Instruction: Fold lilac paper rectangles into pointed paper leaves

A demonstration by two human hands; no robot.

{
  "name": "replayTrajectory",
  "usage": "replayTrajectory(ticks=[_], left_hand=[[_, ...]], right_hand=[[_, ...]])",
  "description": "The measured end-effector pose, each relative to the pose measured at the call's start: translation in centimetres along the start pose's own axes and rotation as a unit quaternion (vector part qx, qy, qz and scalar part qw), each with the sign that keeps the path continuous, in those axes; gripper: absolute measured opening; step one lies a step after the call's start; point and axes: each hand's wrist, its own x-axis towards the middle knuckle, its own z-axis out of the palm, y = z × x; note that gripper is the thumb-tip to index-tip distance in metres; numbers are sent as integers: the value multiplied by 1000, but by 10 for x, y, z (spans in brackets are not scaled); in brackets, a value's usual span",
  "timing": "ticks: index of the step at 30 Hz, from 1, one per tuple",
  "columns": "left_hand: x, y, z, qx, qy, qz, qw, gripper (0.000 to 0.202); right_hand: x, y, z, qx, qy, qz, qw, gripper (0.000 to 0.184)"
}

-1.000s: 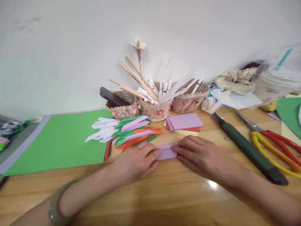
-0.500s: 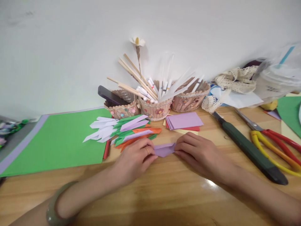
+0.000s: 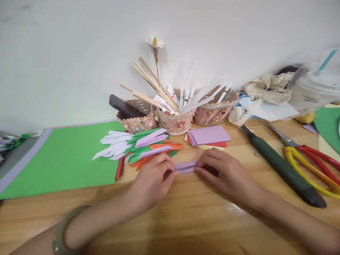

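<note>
Fingers (image 3: 168, 182) of the left hand (image 3: 150, 182) and the right hand (image 3: 225, 173) pinch opposite ends of a narrow folded strip of purple paper (image 3: 185, 168), low over the glossy pale-wood table (image 3: 186, 223); whether it touches the wood cannot be told. Flat green paper sheets (image 3: 69, 156) lie at the left. On the right, a clear plastic lidded cup (image 3: 313, 90) is cut off by the edge of view, its small dark print too blurred to read. Both hands are backs up, fingers curled, thumbs on the near side, forearms angling in from the lower corners. Beyond the left hand, which partly hides it, sits a heap of folded white, green, orange and purple paper pieces (image 3: 143, 144). Rectangular purple, red and yellow paper slips (image 3: 209, 135) lie stacked just beyond the right hand. A rounded grey-green bangle (image 3: 58, 232) circles the left forearm. The strip's two tips are hidden under the fingers.
</note>
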Motion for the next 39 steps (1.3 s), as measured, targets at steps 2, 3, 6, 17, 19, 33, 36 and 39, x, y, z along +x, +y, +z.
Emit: replayTrajectory(ticks=[2, 3, 6, 17, 19, 33, 36, 39], left_hand=[[1, 1, 1, 10, 2, -3, 1000, 13], [1, 2, 1, 16, 2, -6, 1000, 13], [2, 3, 1, 36, 0, -10, 999, 13], [4, 0, 4, 91, -12, -7, 996, 12], [4, 0, 5, 102, -12, -6, 995, 11], [4, -4, 4, 134, -13, 22, 991, 8], [2, -7, 3, 171, -9, 78, 982, 12], [-3, -11, 4, 260, -11, 187, 947, 26]], right_hand=[[1, -1, 1, -6, 6, 4, 1000, 13], [1, -2, 1, -10, 7, 4, 1000, 13], [2, -3, 2, -25, 10, -2, 1000, 12], [1, -3, 5, -33, 11, 16, 999, 11], [2, -3, 5, -28, 8, 25, 999, 11], [-3, -7, -1, -124, -38, -138, 982, 26], [-4, -10, -5, -155, -45, -169, 972, 27], [-4, -11, -6, -189, -55, -201, 960, 31]])
